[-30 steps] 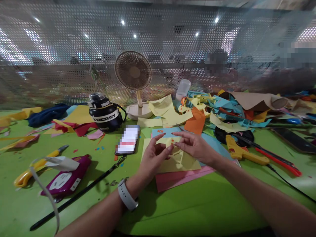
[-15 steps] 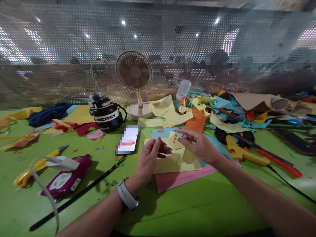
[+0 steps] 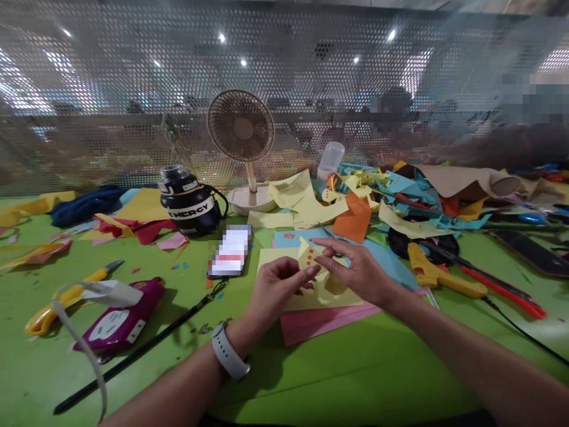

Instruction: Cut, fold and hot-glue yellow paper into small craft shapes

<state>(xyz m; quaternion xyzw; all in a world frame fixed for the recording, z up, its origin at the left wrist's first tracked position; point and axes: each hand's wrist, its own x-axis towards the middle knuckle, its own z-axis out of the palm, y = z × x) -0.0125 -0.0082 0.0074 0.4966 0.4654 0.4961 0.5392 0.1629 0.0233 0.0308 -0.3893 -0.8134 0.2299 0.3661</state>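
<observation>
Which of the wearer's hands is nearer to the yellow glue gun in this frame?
Right. The right hand is to the left of the yellow glue gun, not touching it; the left hand is farther left, beyond the right hand.

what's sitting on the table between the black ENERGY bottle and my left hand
In the head view, the phone lies between the bottle and your left hand, with the pale yellow sheet showing beyond it.
</observation>
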